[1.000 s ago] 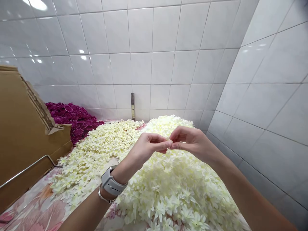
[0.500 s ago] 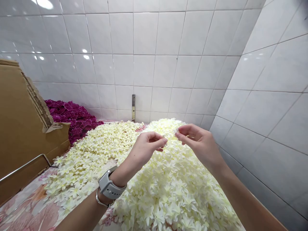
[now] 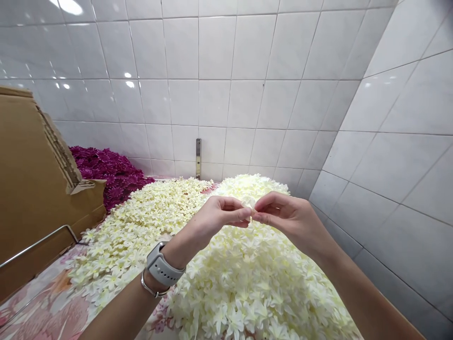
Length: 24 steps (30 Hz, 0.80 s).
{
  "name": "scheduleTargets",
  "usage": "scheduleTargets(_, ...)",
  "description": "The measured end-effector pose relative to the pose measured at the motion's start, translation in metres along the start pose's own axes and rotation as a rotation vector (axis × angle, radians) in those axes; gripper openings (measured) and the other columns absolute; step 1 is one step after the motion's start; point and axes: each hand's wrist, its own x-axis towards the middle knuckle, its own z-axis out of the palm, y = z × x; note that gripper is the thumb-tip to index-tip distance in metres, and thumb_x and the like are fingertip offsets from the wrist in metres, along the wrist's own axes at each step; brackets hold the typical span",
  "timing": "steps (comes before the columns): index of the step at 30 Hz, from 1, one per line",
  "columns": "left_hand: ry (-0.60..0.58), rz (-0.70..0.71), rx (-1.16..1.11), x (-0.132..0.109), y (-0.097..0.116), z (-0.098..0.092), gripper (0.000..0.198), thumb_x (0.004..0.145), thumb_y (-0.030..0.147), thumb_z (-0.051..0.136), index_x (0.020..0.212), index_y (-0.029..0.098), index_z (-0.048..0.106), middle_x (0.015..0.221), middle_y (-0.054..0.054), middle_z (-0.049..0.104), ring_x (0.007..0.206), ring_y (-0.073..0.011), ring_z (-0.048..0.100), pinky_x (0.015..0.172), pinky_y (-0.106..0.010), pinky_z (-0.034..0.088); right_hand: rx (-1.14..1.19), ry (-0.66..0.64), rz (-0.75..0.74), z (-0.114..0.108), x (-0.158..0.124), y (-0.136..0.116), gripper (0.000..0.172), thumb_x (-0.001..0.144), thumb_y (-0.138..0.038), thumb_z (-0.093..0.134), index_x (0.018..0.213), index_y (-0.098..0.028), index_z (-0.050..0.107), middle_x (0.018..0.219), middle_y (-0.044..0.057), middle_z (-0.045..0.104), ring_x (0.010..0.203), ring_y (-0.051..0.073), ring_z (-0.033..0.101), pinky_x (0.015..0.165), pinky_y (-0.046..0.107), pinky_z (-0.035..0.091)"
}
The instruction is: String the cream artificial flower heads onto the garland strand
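Note:
My left hand (image 3: 228,213) and my right hand (image 3: 278,211) meet fingertip to fingertip above a tall heap of loose white artificial flowers (image 3: 244,283). A white flower (image 3: 248,203) shows at the pinched fingertips of my left hand, partly hidden by them. Thumb and index finger of my right hand are pressed together at the same spot; whatever small piece they grip is too covered to make out. On my left wrist are a pale watch (image 3: 163,265) and a thin bracelet (image 3: 150,288).
Flatter cream-white flowers (image 3: 141,226) spread to the left, with purple flowers (image 3: 113,177) behind. A cardboard box (image 3: 42,179) and a bent metal rod (image 3: 38,245) stand at left. Tiled walls (image 3: 247,104) enclose the back and right; a metal strip (image 3: 198,158) stands against the back wall.
My hands have come together: the right moved left and down, the left slightly right. The gap between their fingertips has closed. The view has shifted slightly.

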Motion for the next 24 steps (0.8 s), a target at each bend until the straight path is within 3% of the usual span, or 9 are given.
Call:
scheduleTargets(4,0.066,0.024,0.005,0.002,-0.002,-0.003,0.023,0.065,0.036,0.072,0.067,0.014,0.067,0.071,-0.002,0.061,0.074,-0.0136,0.057,0.077,-0.03,0.046,-0.145,0.19,-0.004,0.0,0.002,0.007,0.021,0.076,-0.038,0.065,0.071,-0.018,0.064,0.068,0.002,0.061,0.061,0.013,0.057,0.058,0.027,0.048)
scheduleTargets(7,0.15,0.01,0.037,0.004,-0.004,-0.003,0.026,0.063,0.038,0.073,0.062,0.014,0.066,0.066,-0.001,0.059,0.067,-0.0123,0.055,0.07,-0.028,0.045,-0.379,0.41,-0.092,0.001,0.003,0.012,0.019,0.077,-0.037,0.061,0.084,-0.019,0.064,0.086,0.005,0.064,0.074,0.017,0.058,0.063,0.03,0.047)
scheduleTargets(9,0.138,-0.007,0.065,0.005,-0.005,-0.003,0.025,0.062,0.039,0.073,0.061,0.014,0.066,0.063,-0.001,0.058,0.063,-0.0112,0.052,0.066,-0.027,0.043,-0.428,0.356,-0.128,0.003,0.004,0.013,0.022,0.078,-0.038,0.061,0.088,-0.02,0.063,0.092,0.005,0.064,0.08,0.018,0.058,0.064,0.03,0.046)
scheduleTargets(13,0.053,-0.009,0.066,0.006,-0.008,-0.004,0.023,0.063,0.037,0.073,0.059,0.015,0.066,0.061,0.0,0.057,0.063,-0.0114,0.05,0.067,-0.027,0.04,-0.258,0.048,-0.092,0.006,0.002,0.006,0.022,0.077,-0.041,0.063,0.081,-0.019,0.062,0.08,0.004,0.063,0.071,0.016,0.058,0.061,0.029,0.046)
scheduleTargets(16,-0.005,-0.027,0.021,0.004,-0.009,-0.004,0.024,0.064,0.038,0.072,0.065,0.015,0.069,0.068,-0.002,0.06,0.069,-0.0129,0.053,0.072,-0.029,0.041,-0.168,-0.002,-0.088,0.005,0.002,0.005,0.02,0.077,-0.039,0.063,0.08,-0.019,0.062,0.075,0.003,0.063,0.069,0.016,0.059,0.062,0.03,0.048)
scheduleTargets(20,-0.016,-0.022,-0.033,0.004,-0.008,-0.003,0.024,0.066,0.037,0.072,0.069,0.014,0.069,0.071,-0.003,0.06,0.075,-0.0136,0.056,0.078,-0.03,0.042,-0.107,0.053,-0.03,0.001,0.003,0.012,0.019,0.076,-0.038,0.064,0.076,-0.018,0.063,0.075,0.003,0.064,0.071,0.017,0.06,0.067,0.031,0.05)
scheduleTargets(24,0.094,-0.036,-0.032,0.007,-0.01,-0.003,0.024,0.062,0.036,0.075,0.064,0.014,0.068,0.068,-0.002,0.06,0.071,-0.0132,0.056,0.077,-0.03,0.044,-0.387,0.279,-0.079,0.0,0.004,0.017,0.016,0.078,-0.033,0.061,0.085,-0.019,0.065,0.09,0.004,0.066,0.082,0.019,0.059,0.076,0.036,0.047)
